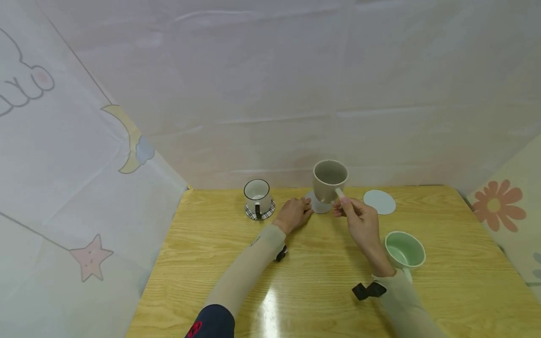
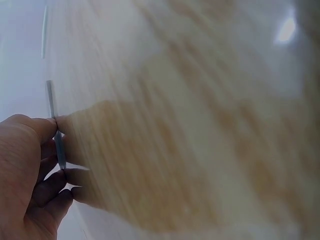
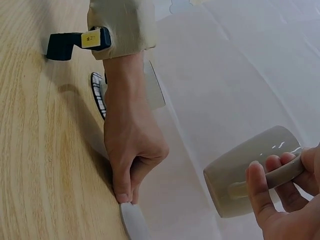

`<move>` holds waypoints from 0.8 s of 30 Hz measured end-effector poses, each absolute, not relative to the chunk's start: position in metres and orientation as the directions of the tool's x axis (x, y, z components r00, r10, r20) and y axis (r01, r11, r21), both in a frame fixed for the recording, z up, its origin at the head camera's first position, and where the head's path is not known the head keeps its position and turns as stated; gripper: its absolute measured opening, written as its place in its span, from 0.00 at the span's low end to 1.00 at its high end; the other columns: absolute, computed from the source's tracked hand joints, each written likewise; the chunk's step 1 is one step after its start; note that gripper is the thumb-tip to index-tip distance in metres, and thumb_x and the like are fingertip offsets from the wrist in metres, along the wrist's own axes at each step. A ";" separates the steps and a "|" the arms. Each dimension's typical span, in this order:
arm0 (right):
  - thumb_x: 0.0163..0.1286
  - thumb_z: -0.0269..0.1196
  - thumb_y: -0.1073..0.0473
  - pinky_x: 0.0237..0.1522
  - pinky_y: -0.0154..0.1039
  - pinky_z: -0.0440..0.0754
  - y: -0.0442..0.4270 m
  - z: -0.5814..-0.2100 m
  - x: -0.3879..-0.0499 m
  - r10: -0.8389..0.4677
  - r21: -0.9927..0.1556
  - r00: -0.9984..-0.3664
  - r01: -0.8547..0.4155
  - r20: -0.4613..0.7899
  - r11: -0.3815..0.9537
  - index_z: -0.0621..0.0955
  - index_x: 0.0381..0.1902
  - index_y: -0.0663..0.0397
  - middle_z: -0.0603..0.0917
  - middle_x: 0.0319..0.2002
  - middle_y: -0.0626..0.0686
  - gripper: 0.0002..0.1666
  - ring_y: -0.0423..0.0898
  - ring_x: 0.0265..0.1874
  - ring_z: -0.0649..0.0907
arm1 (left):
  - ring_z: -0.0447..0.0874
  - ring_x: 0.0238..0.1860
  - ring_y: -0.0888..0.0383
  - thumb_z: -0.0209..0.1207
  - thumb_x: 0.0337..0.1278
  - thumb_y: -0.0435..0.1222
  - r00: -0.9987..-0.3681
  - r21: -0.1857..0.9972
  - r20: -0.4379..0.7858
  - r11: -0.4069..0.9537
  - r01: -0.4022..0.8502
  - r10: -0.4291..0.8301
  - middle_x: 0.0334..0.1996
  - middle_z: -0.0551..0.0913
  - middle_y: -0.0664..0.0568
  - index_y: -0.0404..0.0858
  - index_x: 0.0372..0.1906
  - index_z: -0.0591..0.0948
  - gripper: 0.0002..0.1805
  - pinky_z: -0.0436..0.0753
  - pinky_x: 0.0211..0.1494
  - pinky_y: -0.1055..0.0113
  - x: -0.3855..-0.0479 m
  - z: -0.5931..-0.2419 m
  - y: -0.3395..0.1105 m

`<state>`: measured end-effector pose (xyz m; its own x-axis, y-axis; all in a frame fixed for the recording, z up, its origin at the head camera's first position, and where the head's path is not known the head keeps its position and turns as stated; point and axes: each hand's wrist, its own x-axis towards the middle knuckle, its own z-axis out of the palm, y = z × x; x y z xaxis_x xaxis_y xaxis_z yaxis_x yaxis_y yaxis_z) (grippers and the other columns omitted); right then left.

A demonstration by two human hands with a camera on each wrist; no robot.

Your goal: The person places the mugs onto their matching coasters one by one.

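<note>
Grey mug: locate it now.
In the head view, the right hand holds the grey mug by its handle, right of centre, just right of the left hand.

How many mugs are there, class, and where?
3: the white mug on the checked coaster, the taupe mug held in the right hand, and the green mug on the table by the right forearm.

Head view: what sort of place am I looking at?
Likely a makeshift recording booth, judging by the wood-grain table walled on three sides by cartoon-printed sheets, and the black devices at both cuffs.
</note>
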<state>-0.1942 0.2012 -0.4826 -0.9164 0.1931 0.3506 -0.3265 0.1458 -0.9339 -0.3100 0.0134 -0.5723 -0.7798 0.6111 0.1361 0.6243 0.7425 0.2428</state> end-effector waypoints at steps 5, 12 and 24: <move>0.84 0.59 0.61 0.41 0.33 0.92 0.199 -0.490 -0.202 0.208 -0.930 -0.908 -0.342 0.365 0.137 0.87 0.40 0.76 0.90 0.35 0.66 0.20 0.45 0.31 0.91 | 0.89 0.47 0.52 0.60 0.81 0.42 -0.778 0.251 0.142 0.738 0.626 0.612 0.47 0.88 0.49 0.41 0.52 0.92 0.14 0.90 0.56 0.60 -0.311 -0.571 0.011; 0.84 0.59 0.61 0.40 0.32 0.91 0.200 -0.499 -0.210 0.222 -0.924 -0.899 -0.350 0.377 0.154 0.88 0.39 0.75 0.89 0.35 0.70 0.20 0.46 0.30 0.92 | 0.88 0.60 0.46 0.59 0.81 0.44 -0.797 0.252 0.115 0.759 0.601 0.593 0.65 0.86 0.49 0.45 0.63 0.88 0.17 0.85 0.69 0.55 -0.315 -0.576 0.011; 0.84 0.59 0.63 0.39 0.35 0.92 0.198 -0.515 -0.219 0.238 -0.925 -0.894 -0.363 0.379 0.109 0.86 0.40 0.80 0.88 0.36 0.72 0.20 0.46 0.31 0.91 | 0.83 0.69 0.46 0.60 0.81 0.44 -0.807 0.291 0.101 0.758 0.583 0.582 0.71 0.80 0.47 0.44 0.64 0.86 0.17 0.82 0.73 0.56 -0.317 -0.574 0.013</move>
<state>-0.2190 0.1984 -0.5154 -0.8945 0.2376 0.3788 -0.3631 0.1086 -0.9254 -0.3168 0.0128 -0.5739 -0.8070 0.5817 0.1015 0.5832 0.7583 0.2913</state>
